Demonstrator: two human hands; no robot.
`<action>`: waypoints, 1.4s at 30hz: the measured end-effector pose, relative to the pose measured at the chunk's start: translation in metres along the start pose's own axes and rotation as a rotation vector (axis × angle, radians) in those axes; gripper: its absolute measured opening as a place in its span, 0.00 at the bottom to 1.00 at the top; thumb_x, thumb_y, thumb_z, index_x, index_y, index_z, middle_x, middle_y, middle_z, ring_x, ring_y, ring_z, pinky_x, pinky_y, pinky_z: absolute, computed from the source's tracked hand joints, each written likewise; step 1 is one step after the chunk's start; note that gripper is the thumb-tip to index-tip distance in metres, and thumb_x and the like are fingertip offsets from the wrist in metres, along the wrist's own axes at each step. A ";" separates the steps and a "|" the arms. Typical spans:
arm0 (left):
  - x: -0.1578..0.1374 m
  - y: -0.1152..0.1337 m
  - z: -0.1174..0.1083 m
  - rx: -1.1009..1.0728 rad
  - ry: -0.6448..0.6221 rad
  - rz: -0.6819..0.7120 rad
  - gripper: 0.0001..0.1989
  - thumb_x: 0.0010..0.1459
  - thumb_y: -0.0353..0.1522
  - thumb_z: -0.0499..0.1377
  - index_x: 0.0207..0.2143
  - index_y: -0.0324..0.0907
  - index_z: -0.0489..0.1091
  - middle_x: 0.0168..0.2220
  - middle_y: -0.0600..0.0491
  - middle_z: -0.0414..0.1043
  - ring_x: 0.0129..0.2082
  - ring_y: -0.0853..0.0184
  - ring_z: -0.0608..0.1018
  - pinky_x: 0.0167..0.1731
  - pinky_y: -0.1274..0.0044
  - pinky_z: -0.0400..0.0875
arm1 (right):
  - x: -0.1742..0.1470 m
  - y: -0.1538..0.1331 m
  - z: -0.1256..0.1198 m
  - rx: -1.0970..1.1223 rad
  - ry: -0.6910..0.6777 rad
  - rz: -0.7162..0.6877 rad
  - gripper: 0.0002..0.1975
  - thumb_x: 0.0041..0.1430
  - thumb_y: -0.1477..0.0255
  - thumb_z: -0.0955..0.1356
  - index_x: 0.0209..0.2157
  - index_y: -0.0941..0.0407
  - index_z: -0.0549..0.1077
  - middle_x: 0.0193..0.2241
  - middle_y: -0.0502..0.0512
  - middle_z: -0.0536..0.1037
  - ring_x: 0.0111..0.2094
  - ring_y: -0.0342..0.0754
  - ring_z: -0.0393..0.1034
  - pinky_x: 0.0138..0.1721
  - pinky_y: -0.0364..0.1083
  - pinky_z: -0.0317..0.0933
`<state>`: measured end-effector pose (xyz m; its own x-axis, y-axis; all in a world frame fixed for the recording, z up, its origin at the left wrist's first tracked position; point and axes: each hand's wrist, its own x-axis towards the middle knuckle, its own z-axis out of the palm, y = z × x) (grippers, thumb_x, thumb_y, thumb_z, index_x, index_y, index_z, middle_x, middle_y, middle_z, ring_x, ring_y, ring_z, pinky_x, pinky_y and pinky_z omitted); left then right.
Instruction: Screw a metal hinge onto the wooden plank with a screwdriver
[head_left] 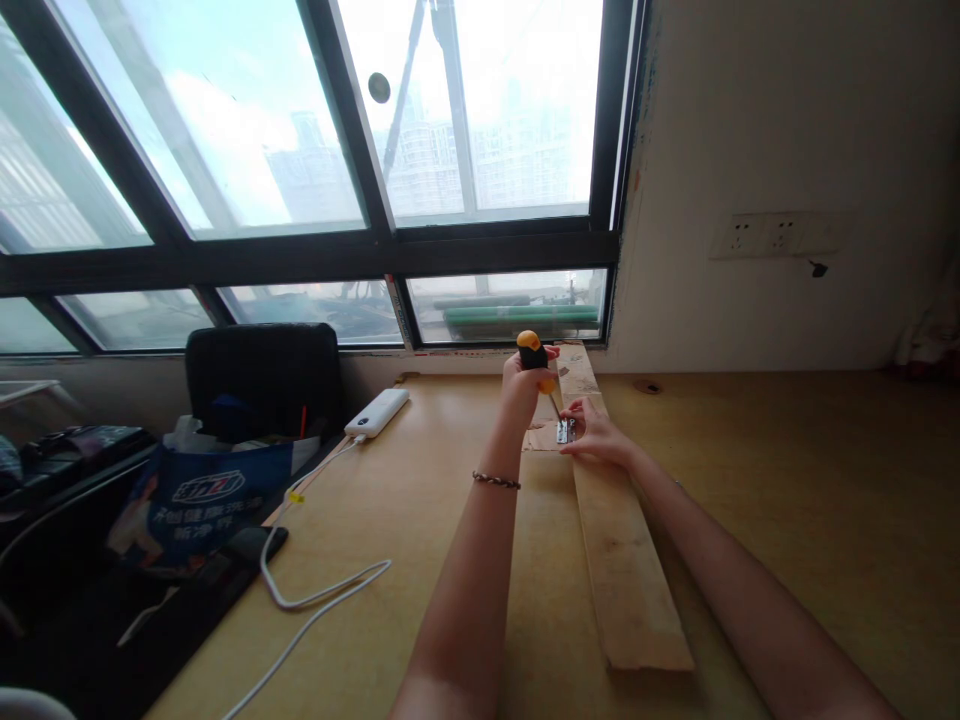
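My left hand (521,378) is wrapped round the yellow and black handle of a screwdriver (533,350). The tool tilts, its thin shaft running down toward a small shiny metal hinge (565,431). Whether the tip sits in a screw is too small to see. With thumb and fingers, my right hand (591,432) grips the hinge from the right. The hinge lies at the left edge of a long wooden plank (630,560), above a piece of brown cardboard (541,436). The plank stretches away from me across the table.
On the wooden table (420,500), a white power bank (377,412) lies at the left edge, with a white cable (330,598) looping toward me. A black chair (262,385) and a blue bag (202,500) stand left. Window and wall bound the far side.
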<state>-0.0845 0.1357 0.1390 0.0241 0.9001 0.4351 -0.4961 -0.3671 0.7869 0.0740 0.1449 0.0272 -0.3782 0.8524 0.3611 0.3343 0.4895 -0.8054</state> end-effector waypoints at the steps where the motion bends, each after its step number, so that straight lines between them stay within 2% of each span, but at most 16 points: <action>1: 0.000 0.001 0.000 0.004 0.006 -0.002 0.10 0.30 0.23 0.58 0.22 0.37 0.70 0.32 0.50 0.72 0.40 0.62 0.72 0.39 0.72 0.64 | 0.000 -0.001 0.000 0.002 -0.002 -0.002 0.35 0.31 0.68 0.76 0.39 0.53 0.54 0.42 0.59 0.70 0.49 0.53 0.65 0.48 0.52 0.61; 8: -0.002 -0.006 0.003 0.079 -0.007 0.025 0.08 0.32 0.25 0.58 0.22 0.38 0.69 0.32 0.51 0.72 0.38 0.63 0.73 0.38 0.73 0.64 | 0.001 0.001 0.000 0.009 -0.002 0.007 0.34 0.30 0.68 0.76 0.38 0.53 0.55 0.42 0.58 0.70 0.49 0.54 0.64 0.48 0.52 0.61; 11: -0.003 -0.013 0.005 0.169 -0.006 0.024 0.08 0.35 0.28 0.59 0.24 0.38 0.68 0.29 0.52 0.71 0.33 0.66 0.73 0.34 0.75 0.65 | 0.001 0.003 0.000 -0.012 0.007 0.003 0.35 0.30 0.67 0.76 0.39 0.53 0.56 0.42 0.58 0.69 0.49 0.54 0.65 0.47 0.52 0.61; 15: -0.003 -0.019 0.008 0.509 0.071 0.085 0.10 0.39 0.35 0.61 0.24 0.39 0.66 0.23 0.55 0.66 0.25 0.70 0.69 0.27 0.77 0.62 | 0.001 0.002 0.000 -0.027 0.009 -0.006 0.34 0.30 0.67 0.76 0.39 0.54 0.56 0.41 0.57 0.69 0.48 0.54 0.65 0.47 0.52 0.61; 18: -0.005 -0.018 0.008 0.829 0.122 0.152 0.17 0.37 0.42 0.64 0.21 0.40 0.63 0.22 0.55 0.65 0.26 0.69 0.69 0.26 0.78 0.61 | 0.001 0.000 0.000 -0.044 0.022 -0.007 0.34 0.30 0.66 0.76 0.38 0.54 0.56 0.41 0.57 0.69 0.48 0.53 0.65 0.47 0.51 0.61; 21: -0.009 -0.017 0.007 0.985 0.102 0.190 0.20 0.35 0.46 0.64 0.22 0.41 0.63 0.23 0.54 0.66 0.27 0.68 0.70 0.26 0.78 0.61 | 0.000 -0.002 0.000 -0.036 0.018 -0.012 0.33 0.31 0.66 0.76 0.38 0.53 0.56 0.41 0.57 0.69 0.47 0.53 0.66 0.46 0.51 0.62; 24: -0.011 -0.015 0.004 1.030 0.100 0.221 0.21 0.35 0.46 0.64 0.25 0.41 0.64 0.23 0.54 0.67 0.26 0.68 0.71 0.25 0.79 0.60 | 0.000 -0.002 0.000 -0.027 -0.002 -0.019 0.33 0.32 0.66 0.76 0.38 0.53 0.56 0.41 0.57 0.70 0.47 0.52 0.67 0.47 0.51 0.61; 27: -0.010 -0.015 0.001 1.076 0.160 0.237 0.23 0.35 0.46 0.65 0.28 0.41 0.64 0.24 0.53 0.68 0.26 0.68 0.70 0.25 0.79 0.60 | 0.001 0.000 0.000 -0.023 -0.001 -0.021 0.34 0.31 0.66 0.76 0.38 0.53 0.55 0.42 0.57 0.70 0.48 0.52 0.66 0.47 0.51 0.61; 32: -0.008 -0.011 0.000 1.071 0.208 0.265 0.22 0.34 0.47 0.65 0.25 0.41 0.63 0.23 0.54 0.67 0.24 0.70 0.67 0.24 0.78 0.59 | 0.002 0.004 0.001 -0.001 -0.006 -0.012 0.34 0.31 0.66 0.76 0.38 0.53 0.55 0.41 0.58 0.71 0.48 0.52 0.66 0.48 0.52 0.61; 38: -0.010 0.007 0.009 1.022 0.281 0.289 0.19 0.37 0.44 0.65 0.25 0.41 0.63 0.23 0.55 0.67 0.25 0.69 0.68 0.25 0.78 0.59 | 0.002 0.007 0.001 0.030 -0.009 0.014 0.35 0.30 0.66 0.76 0.39 0.53 0.54 0.43 0.58 0.71 0.47 0.52 0.66 0.46 0.52 0.62; 42: -0.011 0.022 0.010 0.997 0.349 0.271 0.17 0.37 0.39 0.65 0.27 0.42 0.64 0.23 0.54 0.68 0.26 0.67 0.70 0.26 0.78 0.60 | 0.002 0.005 0.000 -0.038 -0.016 0.014 0.36 0.31 0.65 0.76 0.41 0.53 0.55 0.43 0.58 0.70 0.47 0.52 0.66 0.48 0.51 0.60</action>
<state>-0.0866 0.1154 0.1556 -0.3054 0.7197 0.6235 0.4832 -0.4471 0.7528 0.0753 0.1490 0.0235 -0.3871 0.8563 0.3419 0.3720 0.4843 -0.7919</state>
